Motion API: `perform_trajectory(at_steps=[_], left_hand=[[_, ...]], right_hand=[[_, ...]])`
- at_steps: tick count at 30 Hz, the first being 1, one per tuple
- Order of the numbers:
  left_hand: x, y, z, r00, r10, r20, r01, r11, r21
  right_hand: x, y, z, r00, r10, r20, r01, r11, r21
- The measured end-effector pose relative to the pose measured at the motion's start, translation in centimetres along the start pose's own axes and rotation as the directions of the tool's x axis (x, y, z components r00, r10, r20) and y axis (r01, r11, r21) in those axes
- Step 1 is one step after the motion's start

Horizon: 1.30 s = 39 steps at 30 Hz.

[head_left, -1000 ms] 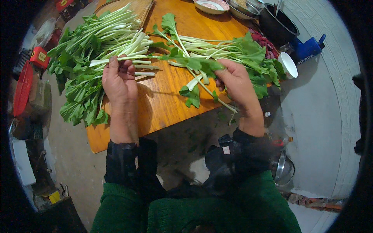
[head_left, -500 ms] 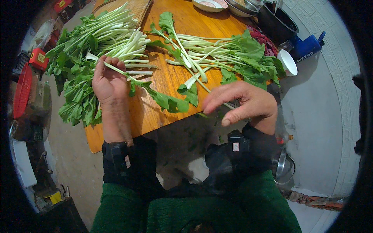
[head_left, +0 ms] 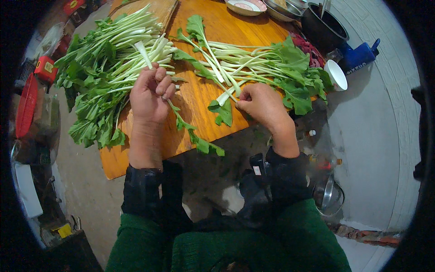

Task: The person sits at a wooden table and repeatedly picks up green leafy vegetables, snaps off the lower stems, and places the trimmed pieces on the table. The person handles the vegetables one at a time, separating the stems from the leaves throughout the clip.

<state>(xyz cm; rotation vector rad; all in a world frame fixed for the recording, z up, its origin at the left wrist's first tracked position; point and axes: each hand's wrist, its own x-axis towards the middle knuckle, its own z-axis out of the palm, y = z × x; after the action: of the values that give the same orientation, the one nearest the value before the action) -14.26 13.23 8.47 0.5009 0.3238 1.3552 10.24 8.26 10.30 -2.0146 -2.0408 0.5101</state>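
My left hand [head_left: 152, 93] is closed round a single leafy green stalk [head_left: 144, 54]. The stalk's pale base sticks up above the fingers, and its leafy end hangs down past the palm. Beside this hand, on the left, lies a large heap of leafy greens [head_left: 104, 86], pale stems pointing right. My right hand [head_left: 263, 104] is closed in a pinch at the stem ends of a smaller pile of leafy greens [head_left: 244, 61]; what sits between the fingertips is hidden. A loose leaf [head_left: 222, 111] lies by that hand near the table's edge.
The wooden table [head_left: 195, 104] ends just before my body. At its right side stand a white bowl [head_left: 336, 75], a blue container [head_left: 361, 56] and a black pot [head_left: 324, 27]. A patterned dish [head_left: 246, 6] sits at the back. A red basket [head_left: 27, 106] is off to the left.
My left hand has moved right and turned, tilting the stalk more upright. The right hand has moved up and left to the stem ends, its fingers going from spread to pinched.
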Motion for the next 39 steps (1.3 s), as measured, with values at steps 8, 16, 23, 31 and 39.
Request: perform_trajectory(at_steps=[8,16,23,31,39], left_hand=[[-0.5,-0.8,1.6,0.995,-0.099,-0.034,0.103,0.983,0.152],[-1.2,-2.6,2.6,0.919,-0.39,0.047,0.375,0.907,0.19],[-1.6,-3.4,3.0,0.851,-0.479,0.216,0.404,0.859,0.314],[-2.0,-3.5,3.9,0.916,-0.4,0.002,0.378,0.868,0.323],[-1.6,-2.8,3.3,0.936,-0.353,-0.006,0.344,0.906,0.248]], right_hand=[[0.0,-0.4,-1.0,0.988,-0.139,-0.068,0.154,0.914,0.374],[-1.5,-1.5,-4.6,0.946,0.02,-0.322,0.277,0.462,0.842],[-0.8,-2.6,-3.2,0.824,0.051,-0.564,0.541,0.221,0.811],[-0.3,-3.7,-1.3,0.659,-0.497,-0.564,0.752,0.451,0.482],[-0.3,-4.4,-0.3,0.652,-0.582,-0.486,0.757,0.541,0.367]])
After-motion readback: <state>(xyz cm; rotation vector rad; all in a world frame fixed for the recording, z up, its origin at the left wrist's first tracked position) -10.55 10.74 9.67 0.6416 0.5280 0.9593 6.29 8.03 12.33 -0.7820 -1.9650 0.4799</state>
